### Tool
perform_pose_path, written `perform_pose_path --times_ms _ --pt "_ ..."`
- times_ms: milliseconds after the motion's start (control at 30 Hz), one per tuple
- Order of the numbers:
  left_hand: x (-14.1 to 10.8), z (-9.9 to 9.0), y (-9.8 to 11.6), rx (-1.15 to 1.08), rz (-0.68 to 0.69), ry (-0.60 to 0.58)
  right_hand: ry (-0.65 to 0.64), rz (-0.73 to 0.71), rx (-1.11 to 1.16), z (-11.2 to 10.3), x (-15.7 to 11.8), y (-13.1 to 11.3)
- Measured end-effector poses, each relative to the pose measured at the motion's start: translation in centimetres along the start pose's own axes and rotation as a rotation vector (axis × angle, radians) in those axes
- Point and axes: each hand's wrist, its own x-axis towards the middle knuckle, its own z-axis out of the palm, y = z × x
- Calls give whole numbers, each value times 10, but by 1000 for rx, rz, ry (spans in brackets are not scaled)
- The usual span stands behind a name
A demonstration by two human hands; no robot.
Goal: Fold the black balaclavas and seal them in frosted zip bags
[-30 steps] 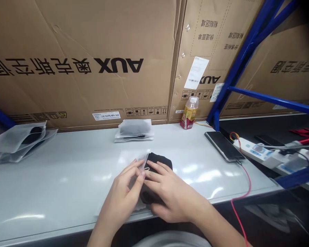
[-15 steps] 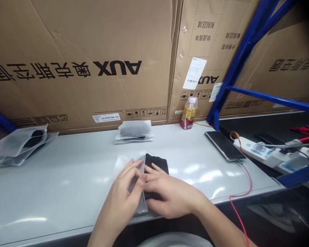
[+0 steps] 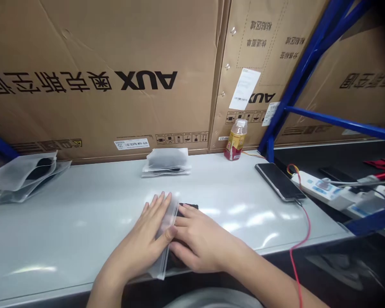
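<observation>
Head view of a white bench top [image 3: 67, 231]. Left hand [image 3: 140, 244]: open, palm down, fingers spread, thumb lying against a frosted plastic zip bag [image 3: 159, 270], with no closed grip. Right hand [image 3: 200, 244]: open, fingers slightly curved, pressing down on folded black fabric [image 3: 188, 206]. Fabric between and under the hands, on the bench near its front edge; bag narrow and on edge-like view along the fabric's left side, its lower end sticking out toward the bench front. Whether fabric sits inside the bag: hidden by the hands. Behind: a filled bag with dark contents [image 3: 167, 159] against AUX cartons [image 3: 83, 51]. Far left, more bags [image 3: 19, 179]. To the right, a plastic bottle [image 3: 235, 141] and a smartphone [image 3: 277, 182] on the bench.
</observation>
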Motion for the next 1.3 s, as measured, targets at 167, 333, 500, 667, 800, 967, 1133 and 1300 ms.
perform_pose_path --times_ms 167,333,500,667,800,967,1133,1300 --pt "-7 2 6 129 -51 160 159 335 -98 20 8 -18" --pt "-17 -1 3 91 -36 40 113 298 57 -6 -16 -15" --pt "-10 -12 -4 13 74 -11 34 225 77 -38 -43 12" --pt "-17 -13 7 52 118 15 19 201 12 -19 -43 28" --pt "-25 -12 14 55 118 -18 165 213 -45 -4 -42 26" --pt "-24 -17 10 73 169 131 218 242 -34 -16 -43 9" --pt "-19 -12 6 26 233 188 174 252 -228 -14 -37 5" --pt "-13 -5 14 9 159 227 304 221 -332 -3 -32 15"
